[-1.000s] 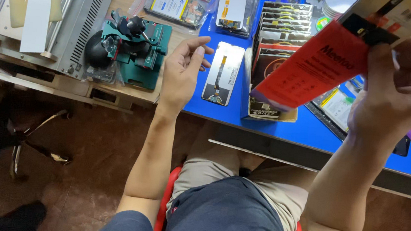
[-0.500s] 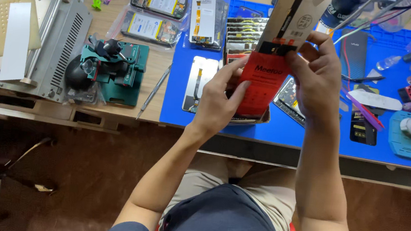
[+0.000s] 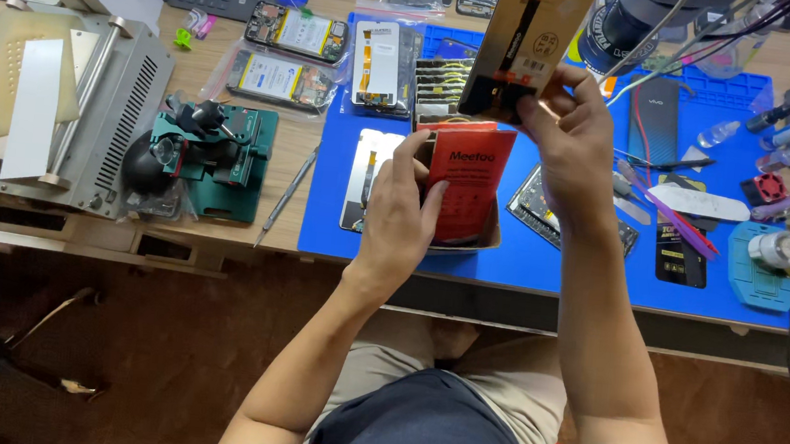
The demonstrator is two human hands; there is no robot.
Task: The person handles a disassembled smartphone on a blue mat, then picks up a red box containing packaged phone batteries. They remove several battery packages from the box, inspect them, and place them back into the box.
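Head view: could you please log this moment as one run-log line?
left hand: holds red box | right hand: draws screen panel up out of box | place: above blue mat

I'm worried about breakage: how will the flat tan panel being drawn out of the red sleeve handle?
The panel looks thin, so probably light and easily cracked if flexed. The right hand pinches only its lower end, yet it stands straight, which suggests stiffness. The left hand steadies the red sleeve; its card looks likely to bend.

On the worktop (image 3: 220, 234), the clamp fixture (image 3: 213, 158) lies left of the mat (image 3: 564, 267); the laminating machine (image 3: 48, 111) sits further left, tweezers (image 3: 283, 197) between fixture and mat.
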